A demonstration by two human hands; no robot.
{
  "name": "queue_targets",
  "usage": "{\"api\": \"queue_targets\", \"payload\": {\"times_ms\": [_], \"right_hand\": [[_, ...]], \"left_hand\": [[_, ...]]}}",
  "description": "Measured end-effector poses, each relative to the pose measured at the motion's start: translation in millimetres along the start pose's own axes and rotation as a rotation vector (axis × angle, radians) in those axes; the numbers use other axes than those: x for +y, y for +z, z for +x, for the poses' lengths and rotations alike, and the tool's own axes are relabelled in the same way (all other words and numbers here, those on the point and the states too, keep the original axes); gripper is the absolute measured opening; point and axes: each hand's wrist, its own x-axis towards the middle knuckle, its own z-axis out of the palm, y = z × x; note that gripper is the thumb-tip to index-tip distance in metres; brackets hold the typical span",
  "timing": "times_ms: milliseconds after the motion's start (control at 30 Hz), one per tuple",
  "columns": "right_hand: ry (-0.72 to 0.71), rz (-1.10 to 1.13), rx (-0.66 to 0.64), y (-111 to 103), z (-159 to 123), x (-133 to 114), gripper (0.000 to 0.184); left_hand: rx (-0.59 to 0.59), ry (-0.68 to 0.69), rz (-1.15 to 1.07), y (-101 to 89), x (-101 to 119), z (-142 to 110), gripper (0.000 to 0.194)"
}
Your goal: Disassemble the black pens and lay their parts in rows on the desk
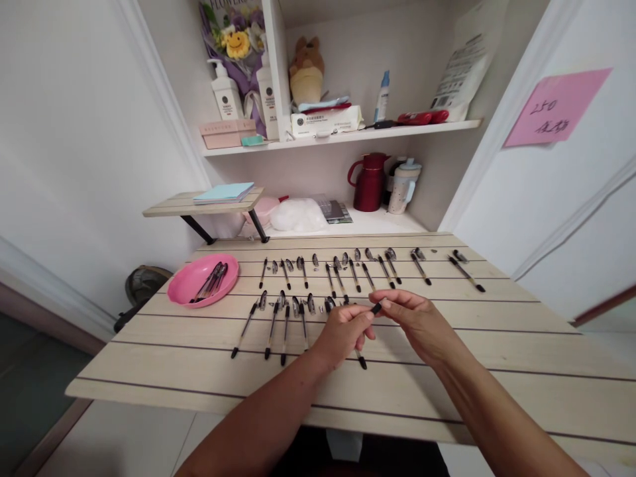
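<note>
My left hand (345, 331) is closed around a black pen (361, 361) whose tip sticks out below the fist, above the middle of the wooden table (163, 358). My right hand (415, 318) pinches a small black pen part (376, 307) at the upper end of that pen; both hands meet there. Several pens (272, 324) with loose caps lie in a near row just left of my hands. A far row of pens (354, 273) and caps runs across the table behind them.
A pink dish (185, 286) with several pens stands at the table's left. Behind are a small wooden riser (173, 207) with a blue pad, a red jug (368, 182), a cup, and shelves with bottles and boxes. A pink note (556, 106) hangs on the right wall.
</note>
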Motion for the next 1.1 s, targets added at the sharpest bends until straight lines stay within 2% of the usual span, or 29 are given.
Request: {"api": "queue_targets", "payload": {"times_ms": [133,333,600,800,967,1100], "right_hand": [[-0.026,-0.033,0.072,3,2,7,0.024],[-0.021,0.013,0.014,3,-2,0,0.032],[-0.044,0.002,0.075,2,2,9,0.024],[-0.008,0.068,-0.013,2,1,7,0.027],[-0.019,0.038,0.062,2,2,11,0.018],[0.003,0.076,-0.004,2,1,9,0.022]], "left_hand": [[-0.008,0.035,0.041,0.1,-2,1,0.033],[0.017,0.004,0.039,-0.4,-2,2,0.036],[0.030,0.024,0.041,-1.1,-6,3,0.036],[0.019,0.046,0.055,-2.6,-9,4,0.035],[0.020,0.052,0.050,-2.1,-8,4,0.036],[0.015,0.047,0.039,-2.6,-10,4,0.035]]}}
